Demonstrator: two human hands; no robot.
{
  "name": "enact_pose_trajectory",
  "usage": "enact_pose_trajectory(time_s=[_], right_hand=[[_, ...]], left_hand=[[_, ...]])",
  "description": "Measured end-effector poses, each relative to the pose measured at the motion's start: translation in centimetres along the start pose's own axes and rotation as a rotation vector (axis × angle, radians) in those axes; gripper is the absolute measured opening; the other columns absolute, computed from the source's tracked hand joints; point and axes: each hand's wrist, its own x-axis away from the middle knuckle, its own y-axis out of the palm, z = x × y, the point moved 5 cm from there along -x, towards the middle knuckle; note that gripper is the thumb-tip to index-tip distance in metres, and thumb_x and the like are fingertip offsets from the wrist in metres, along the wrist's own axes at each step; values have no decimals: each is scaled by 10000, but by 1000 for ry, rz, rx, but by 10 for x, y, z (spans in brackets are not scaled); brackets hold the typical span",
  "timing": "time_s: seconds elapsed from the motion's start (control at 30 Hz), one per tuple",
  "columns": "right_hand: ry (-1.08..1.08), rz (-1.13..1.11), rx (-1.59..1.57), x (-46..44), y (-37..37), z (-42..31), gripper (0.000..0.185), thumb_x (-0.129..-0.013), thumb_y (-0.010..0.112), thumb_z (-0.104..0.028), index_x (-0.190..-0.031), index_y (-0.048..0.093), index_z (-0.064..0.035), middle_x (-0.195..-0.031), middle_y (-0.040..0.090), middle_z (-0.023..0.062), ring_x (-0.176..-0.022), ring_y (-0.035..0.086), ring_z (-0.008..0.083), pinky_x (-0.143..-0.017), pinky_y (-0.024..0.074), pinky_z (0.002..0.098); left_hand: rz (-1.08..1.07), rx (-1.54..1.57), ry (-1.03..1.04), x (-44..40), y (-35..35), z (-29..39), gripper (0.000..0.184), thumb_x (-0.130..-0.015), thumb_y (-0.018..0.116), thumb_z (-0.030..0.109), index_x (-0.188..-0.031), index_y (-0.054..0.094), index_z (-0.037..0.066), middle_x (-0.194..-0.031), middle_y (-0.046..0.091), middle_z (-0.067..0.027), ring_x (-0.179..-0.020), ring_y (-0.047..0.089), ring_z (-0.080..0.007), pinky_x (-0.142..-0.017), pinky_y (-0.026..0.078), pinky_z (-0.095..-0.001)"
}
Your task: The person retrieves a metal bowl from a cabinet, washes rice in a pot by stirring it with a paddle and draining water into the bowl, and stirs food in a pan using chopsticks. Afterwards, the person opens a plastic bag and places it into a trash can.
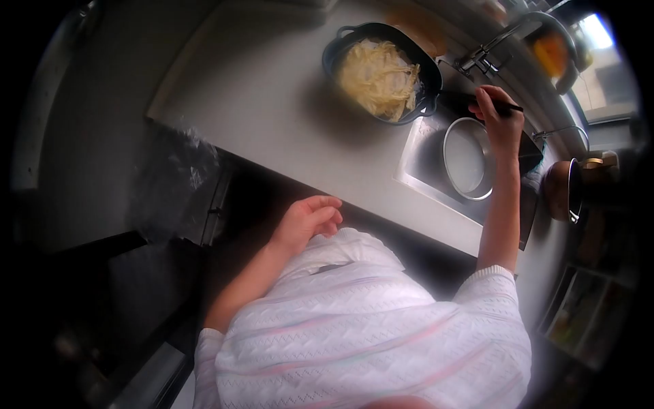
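Note:
My right hand (503,123) is closed around a dark handle (507,106) above the far right part of the sink. Below it, a round metal bowl (467,160) with a bright rim sits in the sink (417,151). My left hand (310,219) hangs near the counter's front edge with loosely curled fingers and nothing visible in it. On the counter (286,129) stands a dark oval pan (332,57) with two small loop handles, filled with pale yellow shredded food (381,78). What the dark handle belongs to is hard to make out.
Behind the sink rises a metal faucet (480,58). A metal pot (560,191) stands right of the sink, and a colander-like bowl (553,54) is at the back near the window. A clear plastic bag (174,180) hangs at the counter's left front edge.

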Motion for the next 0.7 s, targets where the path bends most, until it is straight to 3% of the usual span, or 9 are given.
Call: enact_pose_trajectory(time_s=[0.1, 0.17, 0.47, 0.7], right_hand=[[-14, 73, -23, -18, 28, 26, 196, -865, 644, -211, -890, 684, -20, -676, 635, -4, -586, 623, 75, -512, 466, 186], [3, 29, -179, -24, 52, 23, 197, -870, 639, -213, -891, 683, -22, -684, 640, -1, -597, 625, 70, -522, 464, 183], [-77, -229, -163, -26, 48, -22, 236, -923, 565, -213, -1003, 655, -10, -848, 670, 71, -705, 670, 131, -580, 501, 199], [41, -294, -135, -45, 54, 19, 234, -933, 542, -201, -1003, 649, -4, -857, 673, 74, -708, 672, 134, -568, 500, 204]], left_hand=[[29, 30, -34, 4, -7, -14, 178, -899, 543, 89, -1057, 583, 18, -862, 636, -76, -677, 612, -126, -608, 496, -243], [33, 30, -25, 5, -8, -15, 175, -898, 547, 87, -1054, 586, 20, -861, 636, -76, -673, 611, -124, -604, 496, -241], [63, 49, -13, 7, -12, -16, 174, -898, 551, 92, -1052, 587, 20, -858, 636, -75, -665, 609, -121, -599, 497, -240], [50, 37, -19, 4, -12, -16, 179, -895, 558, 98, -1053, 586, 19, -853, 636, -75, -665, 610, -122, -595, 495, -238]])
